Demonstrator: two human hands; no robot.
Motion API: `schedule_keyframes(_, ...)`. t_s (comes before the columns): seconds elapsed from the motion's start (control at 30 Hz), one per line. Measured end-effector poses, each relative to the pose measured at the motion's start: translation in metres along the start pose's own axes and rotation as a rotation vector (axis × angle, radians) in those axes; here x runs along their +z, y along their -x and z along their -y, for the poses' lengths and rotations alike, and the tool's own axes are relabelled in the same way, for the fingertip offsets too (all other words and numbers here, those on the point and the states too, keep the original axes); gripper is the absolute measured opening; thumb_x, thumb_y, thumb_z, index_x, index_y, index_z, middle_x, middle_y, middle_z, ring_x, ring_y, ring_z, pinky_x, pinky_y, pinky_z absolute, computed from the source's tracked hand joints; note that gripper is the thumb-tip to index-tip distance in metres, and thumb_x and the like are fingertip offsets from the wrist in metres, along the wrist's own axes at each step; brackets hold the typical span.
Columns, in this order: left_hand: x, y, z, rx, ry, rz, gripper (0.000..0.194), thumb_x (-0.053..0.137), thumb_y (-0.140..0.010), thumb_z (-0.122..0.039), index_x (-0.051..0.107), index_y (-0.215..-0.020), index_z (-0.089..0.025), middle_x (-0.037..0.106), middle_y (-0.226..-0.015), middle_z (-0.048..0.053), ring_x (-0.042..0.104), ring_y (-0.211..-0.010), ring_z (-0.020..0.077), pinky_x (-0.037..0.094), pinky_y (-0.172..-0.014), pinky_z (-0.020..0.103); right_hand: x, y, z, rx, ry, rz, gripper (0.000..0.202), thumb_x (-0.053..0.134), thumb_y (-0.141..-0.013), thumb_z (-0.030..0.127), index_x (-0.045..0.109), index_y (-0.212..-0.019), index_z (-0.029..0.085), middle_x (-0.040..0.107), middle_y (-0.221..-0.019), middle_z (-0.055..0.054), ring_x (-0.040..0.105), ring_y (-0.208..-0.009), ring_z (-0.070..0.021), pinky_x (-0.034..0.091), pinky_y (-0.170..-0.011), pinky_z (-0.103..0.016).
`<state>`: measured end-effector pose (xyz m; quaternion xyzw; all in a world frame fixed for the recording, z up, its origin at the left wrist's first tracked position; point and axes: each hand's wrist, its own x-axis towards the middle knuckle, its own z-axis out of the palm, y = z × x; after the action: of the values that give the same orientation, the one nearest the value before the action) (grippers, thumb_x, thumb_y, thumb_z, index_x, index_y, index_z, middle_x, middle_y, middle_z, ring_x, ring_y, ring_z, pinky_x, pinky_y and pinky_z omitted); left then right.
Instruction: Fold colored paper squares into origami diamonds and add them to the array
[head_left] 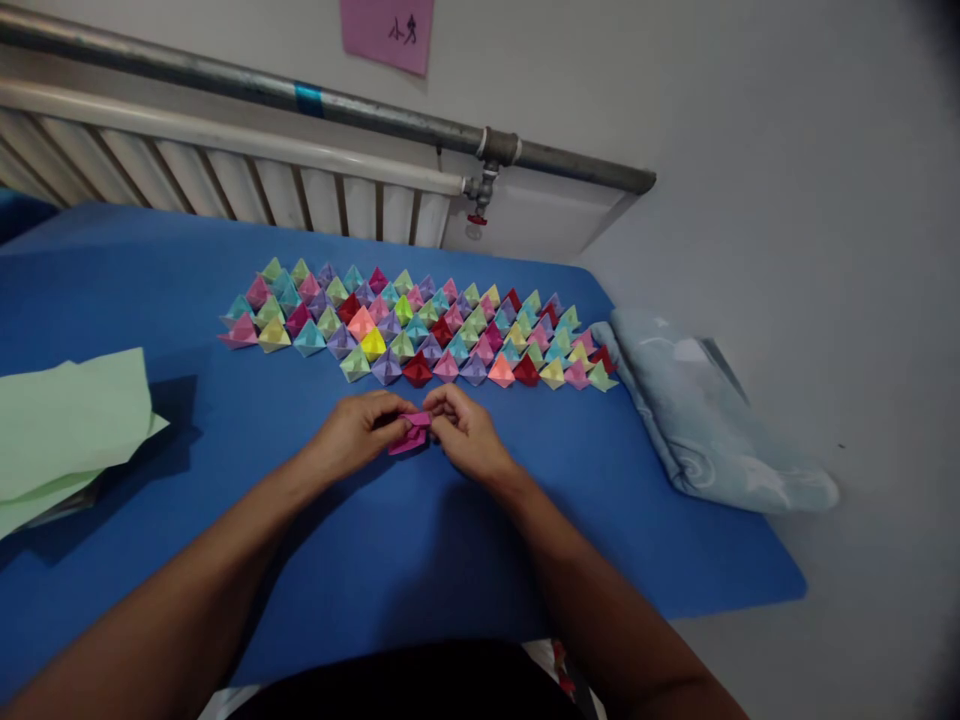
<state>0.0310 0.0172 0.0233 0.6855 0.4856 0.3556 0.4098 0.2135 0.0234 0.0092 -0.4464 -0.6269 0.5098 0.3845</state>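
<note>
A small piece of folded magenta paper point(409, 438) is held between my two hands, low over the blue surface. My left hand point(361, 428) pinches its left side between thumb and fingers. On its right edge, the fingertips of my right hand point(463, 425) are closed. The fingers partly cover the paper, so its full folded shape is hidden. Just beyond my hands stand several rows of small folded paper boats point(416, 368) in pink, green, yellow, purple, red and blue.
Light green paper sheets point(67, 420) lie stacked at the left on the blue surface point(315, 610). A folded pale blue blanket point(690, 410) rests at the right edge. Behind are a white radiator point(247, 180), a metal pipe point(405, 125) and a pink note point(386, 35) on the wall.
</note>
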Motion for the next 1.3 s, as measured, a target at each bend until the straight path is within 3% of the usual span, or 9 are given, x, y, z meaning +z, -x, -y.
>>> schedule_keyframes(0.23, 0.007, 0.002, 0.000, -0.055, -0.096, -0.171, 0.021, 0.057, -0.081, -0.035, 0.073, -0.078, -0.021, 0.069, -0.074, 0.002, 0.061, -0.069, 0.0172, 0.047, -0.065, 0.029, 0.005, 0.003, 0.008, 0.111, -0.024, -0.108, 0.026, 0.063, -0.071, 0.028, 0.057, -0.096, 0.022, 0.059, -0.076, 0.004, 0.054, -0.061, -0.0105, 0.044, -0.057, -0.023)
schedule_keyframes(0.37, 0.011, 0.002, 0.004, -0.084, -0.049, -0.185, 0.021, 0.056, -0.083, -0.036, 0.070, -0.079, -0.021, 0.066, -0.070, 0.000, 0.059, -0.067, 0.0158, 0.045, -0.064, 0.028, 0.006, 0.003, 0.003, 0.103, 0.115, -0.134, 0.014, 0.054, -0.080, 0.022, 0.062, -0.090, 0.021, 0.059, -0.067, 0.004, 0.057, -0.060, -0.0111, 0.045, -0.059, -0.023)
schedule_keyframes(0.47, 0.016, 0.002, 0.010, -0.084, -0.066, -0.151, 0.019, 0.055, -0.084, -0.034, 0.068, -0.080, -0.020, 0.066, -0.070, 0.000, 0.060, -0.066, 0.0159, 0.045, -0.062, 0.028, 0.005, 0.004, 0.001, 0.043, 0.290, -0.117, 0.018, 0.048, -0.086, 0.021, 0.066, -0.091, 0.021, 0.062, -0.067, 0.002, 0.058, -0.063, -0.0126, 0.044, -0.061, -0.023)
schedule_keyframes(0.63, 0.021, 0.004, 0.015, 0.080, -0.228, -0.188, 0.021, 0.057, -0.084, -0.029, 0.070, -0.098, -0.020, 0.069, -0.087, 0.003, 0.063, -0.074, 0.0165, 0.050, -0.070, 0.029, 0.006, 0.005, 0.000, -0.053, 0.533, -0.091, 0.017, 0.046, -0.088, 0.020, 0.062, -0.084, 0.020, 0.063, -0.072, 0.000, 0.055, -0.066, -0.0134, 0.041, -0.065, -0.024)
schedule_keyframes(0.73, 0.021, 0.005, 0.013, 0.148, -0.274, -0.175, 0.020, 0.055, -0.087, -0.029, 0.070, -0.097, -0.021, 0.070, -0.086, 0.004, 0.064, -0.077, 0.0170, 0.051, -0.073, 0.029, 0.007, 0.005, 0.000, -0.115, 0.619, -0.060, 0.016, 0.045, -0.089, 0.019, 0.058, -0.078, 0.020, 0.062, -0.074, -0.001, 0.053, -0.067, -0.0136, 0.039, -0.067, -0.025)
schedule_keyframes(1.07, 0.018, 0.002, 0.010, -0.124, -0.182, -0.104, 0.019, 0.056, -0.084, -0.026, 0.071, -0.092, -0.019, 0.074, -0.084, 0.003, 0.067, -0.075, 0.0175, 0.048, -0.070, 0.028, 0.007, 0.005, -0.001, -0.113, 0.650, -0.015, 0.018, 0.046, -0.089, 0.016, 0.063, -0.085, 0.020, 0.066, -0.079, -0.002, 0.057, -0.072, -0.0146, 0.041, -0.070, -0.025)
schedule_keyframes(1.2, 0.017, 0.002, 0.008, -0.150, -0.204, -0.056, 0.017, 0.052, -0.084, -0.023, 0.067, -0.076, -0.019, 0.067, -0.067, -0.001, 0.061, -0.064, 0.0143, 0.042, -0.062, 0.026, 0.008, 0.006, -0.001, -0.103, 0.624, -0.016, 0.019, 0.048, -0.091, 0.016, 0.066, -0.093, 0.020, 0.068, -0.081, -0.001, 0.059, -0.073, -0.0141, 0.041, -0.070, -0.024)
schedule_keyframes(1.3, 0.018, 0.002, 0.008, -0.128, -0.244, -0.072, 0.017, 0.053, -0.083, -0.023, 0.063, -0.071, -0.019, 0.065, -0.066, -0.001, 0.059, -0.063, 0.0140, 0.040, -0.062, 0.026, 0.009, 0.005, -0.002, -0.077, 0.633, -0.025, 0.016, 0.050, -0.091, 0.019, 0.065, -0.086, 0.020, 0.066, -0.075, 0.000, 0.057, -0.069, -0.0133, 0.038, -0.067, -0.023)
